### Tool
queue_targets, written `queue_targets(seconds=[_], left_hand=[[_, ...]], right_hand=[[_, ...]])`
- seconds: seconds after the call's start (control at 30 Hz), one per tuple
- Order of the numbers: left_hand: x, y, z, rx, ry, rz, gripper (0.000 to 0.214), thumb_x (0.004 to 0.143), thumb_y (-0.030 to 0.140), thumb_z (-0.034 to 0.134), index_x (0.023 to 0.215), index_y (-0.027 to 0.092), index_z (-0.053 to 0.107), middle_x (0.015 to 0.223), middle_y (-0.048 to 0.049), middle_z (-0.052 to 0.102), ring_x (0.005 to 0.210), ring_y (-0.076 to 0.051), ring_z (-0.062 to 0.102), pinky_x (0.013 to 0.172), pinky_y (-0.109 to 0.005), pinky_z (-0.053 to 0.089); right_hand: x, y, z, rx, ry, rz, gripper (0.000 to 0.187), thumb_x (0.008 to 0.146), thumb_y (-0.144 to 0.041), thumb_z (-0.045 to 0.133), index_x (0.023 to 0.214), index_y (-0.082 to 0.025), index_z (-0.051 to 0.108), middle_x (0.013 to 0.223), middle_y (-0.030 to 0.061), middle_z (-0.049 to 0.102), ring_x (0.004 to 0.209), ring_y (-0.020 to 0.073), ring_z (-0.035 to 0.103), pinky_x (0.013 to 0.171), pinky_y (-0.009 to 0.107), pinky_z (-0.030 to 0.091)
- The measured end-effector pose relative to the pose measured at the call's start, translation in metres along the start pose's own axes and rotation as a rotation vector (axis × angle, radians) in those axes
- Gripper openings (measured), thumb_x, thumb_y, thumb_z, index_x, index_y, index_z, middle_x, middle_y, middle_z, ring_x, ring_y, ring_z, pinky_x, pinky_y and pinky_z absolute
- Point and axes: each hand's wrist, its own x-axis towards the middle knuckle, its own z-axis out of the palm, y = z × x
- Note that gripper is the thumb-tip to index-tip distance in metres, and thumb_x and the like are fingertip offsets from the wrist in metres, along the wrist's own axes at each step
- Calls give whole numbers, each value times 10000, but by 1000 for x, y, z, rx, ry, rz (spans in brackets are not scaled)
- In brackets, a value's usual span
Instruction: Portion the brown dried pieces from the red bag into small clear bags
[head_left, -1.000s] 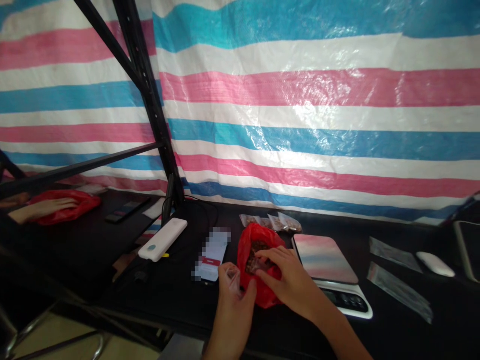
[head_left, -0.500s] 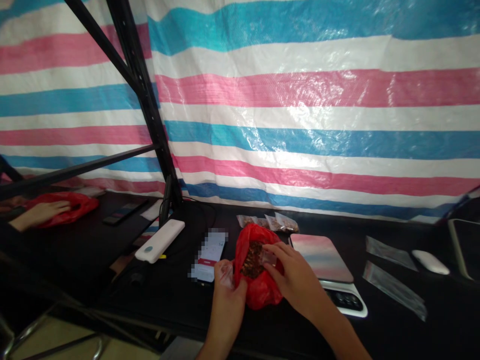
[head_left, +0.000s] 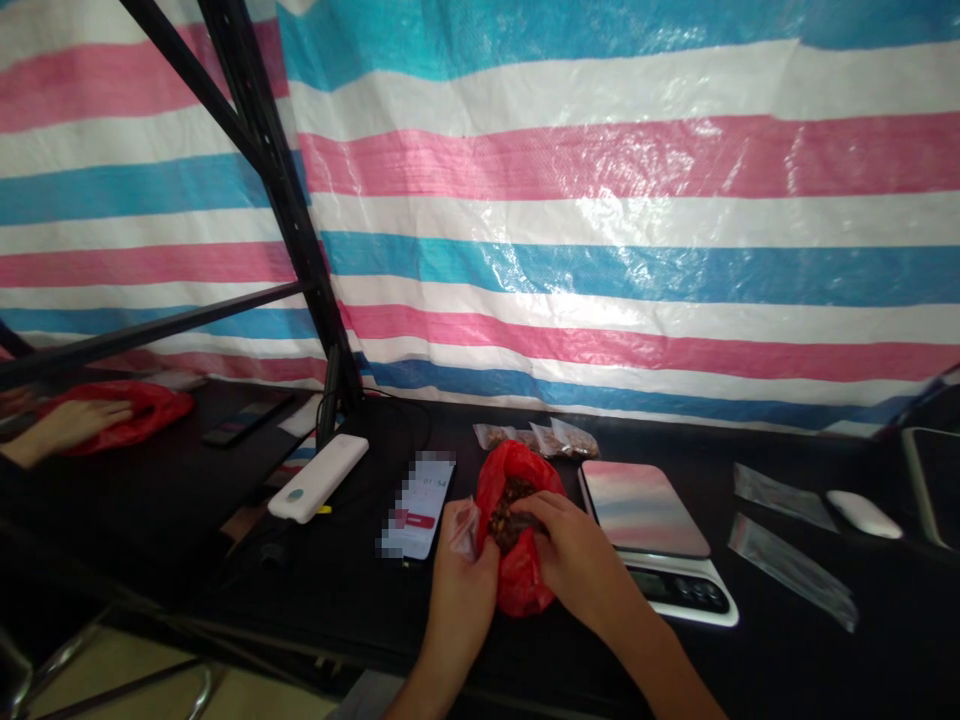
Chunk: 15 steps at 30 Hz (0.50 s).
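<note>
A red plastic bag (head_left: 525,590) stands open on the black table, holding loose brown dried bits (head_left: 510,500). At its left side is my left hand (head_left: 465,575), closed on a small clear plastic bag (head_left: 465,528), its thumb against the red bag's edge. My right hand (head_left: 566,540) reaches into the mouth from the right, fingers curled together at the brown bits. Something greyish and see-through shows by those fingertips, too hidden to name. Right of the bag is a white kitchen scale (head_left: 720,605) with a shiny, bare plate (head_left: 645,510).
Several small filled clear bags (head_left: 574,438) lie behind the red bag. A phone (head_left: 427,500) and a white power bank (head_left: 319,478) are to the left. Flat clear bags (head_left: 795,570) and a white mouse (head_left: 862,513) lie right. Far left, another person's hand (head_left: 90,420) rests on a red bag.
My right hand's fingers have dipped lower into the brown bits, and the clear plastic they held is now mostly hidden. My left hand stays at the bag's left side.
</note>
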Motion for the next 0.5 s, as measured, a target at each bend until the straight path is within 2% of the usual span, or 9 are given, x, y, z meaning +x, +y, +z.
queue_targets(seconds=[0.17, 0.33, 0.4, 0.5], left_hand=[[3, 2, -3, 10, -19, 0, 192, 773, 143, 563, 952, 209, 590, 915, -22, 652, 904, -209, 654, 886, -353, 533], [3, 2, -4, 90, 10, 47, 190, 785, 129, 532, 928, 201, 635, 983, -48, 656, 1000, -230, 637, 993, -402, 498], [4, 0, -6, 80, 10, 46, 172, 784, 151, 540, 915, 201, 641, 991, -52, 654, 1013, -234, 635, 1005, -408, 493], [7, 0, -12, 74, 26, 26, 152, 773, 178, 556, 895, 201, 643, 991, -53, 655, 1013, -241, 637, 1011, -417, 489]], right_hand=[[2, 2, 11, 3, 66, 56, 623, 744, 60, 428, 1248, -188, 699, 1228, 101, 714, 1124, 223, 683, 1004, 364, 540], [0, 7, 27, -68, 157, 9, 716, 699, 62, 454, 1342, -191, 642, 1275, 114, 662, 1156, 235, 654, 1007, 368, 548], [-3, 7, 28, -58, 140, -11, 717, 670, 64, 462, 1315, -184, 654, 1283, 120, 642, 1169, 240, 645, 1011, 375, 549], [-7, 4, 24, 23, 99, -21, 640, 701, 58, 442, 1236, -192, 691, 1268, 108, 644, 1133, 218, 669, 995, 356, 558]])
